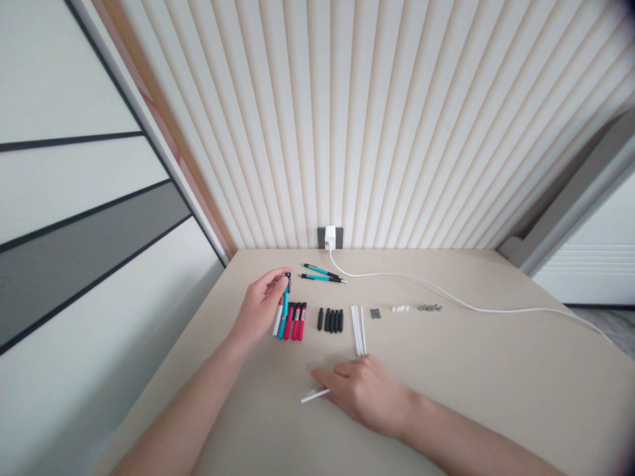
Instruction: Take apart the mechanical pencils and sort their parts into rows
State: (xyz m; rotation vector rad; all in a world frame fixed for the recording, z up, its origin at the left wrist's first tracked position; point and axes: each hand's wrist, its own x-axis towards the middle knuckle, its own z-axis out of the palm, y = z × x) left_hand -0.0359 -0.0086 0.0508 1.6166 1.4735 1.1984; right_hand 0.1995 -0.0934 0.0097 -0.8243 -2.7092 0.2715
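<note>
My left hand pinches a teal pen barrel with a black clip end on top, holding it nearly upright. It is over a row of barrels: a white one, a teal one and several red barrels with black ends. Low over the table, my right hand is closed on a thin white pen refill, whose end sticks out to the left. Just beyond its knuckles lie several white refills. Between the barrels and refills are several black grip pieces.
Two teal and black pens lie at the back of the table. Right of the refills are small dark parts, white parts and grey metallic parts. A white cable runs right from a wall charger.
</note>
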